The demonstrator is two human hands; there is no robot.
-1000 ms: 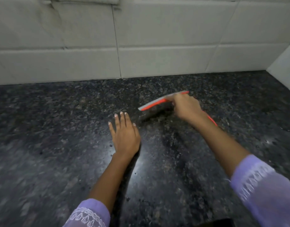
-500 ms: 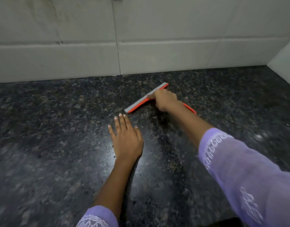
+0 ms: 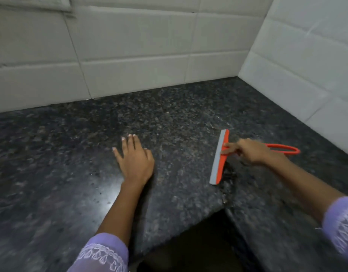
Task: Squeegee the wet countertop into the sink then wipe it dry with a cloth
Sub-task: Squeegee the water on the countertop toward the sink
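The dark speckled granite countertop [image 3: 179, 122] fills the view and shines wet near its front. My right hand [image 3: 251, 151] grips the orange squeegee [image 3: 221, 163] at the neck of its handle, fingers reaching to the head. Its grey blade runs near-to-far on the counter at the right, and the orange loop handle [image 3: 287, 149] sticks out behind my wrist. My left hand [image 3: 134, 160] lies flat on the counter with fingers spread, left of the blade and apart from it. No sink or cloth is in view.
White tiled walls [image 3: 130, 55] close the back and the right side [image 3: 306, 65], meeting in a corner at the far right. The counter's front edge makes an inner corner with a dark gap [image 3: 198, 242] below, near the bottom middle.
My right hand has carried the squeegee from the middle back of the counter to the right, and the blade has turned from slanted to near-to-far. The view swung right. My left hand stays flat.
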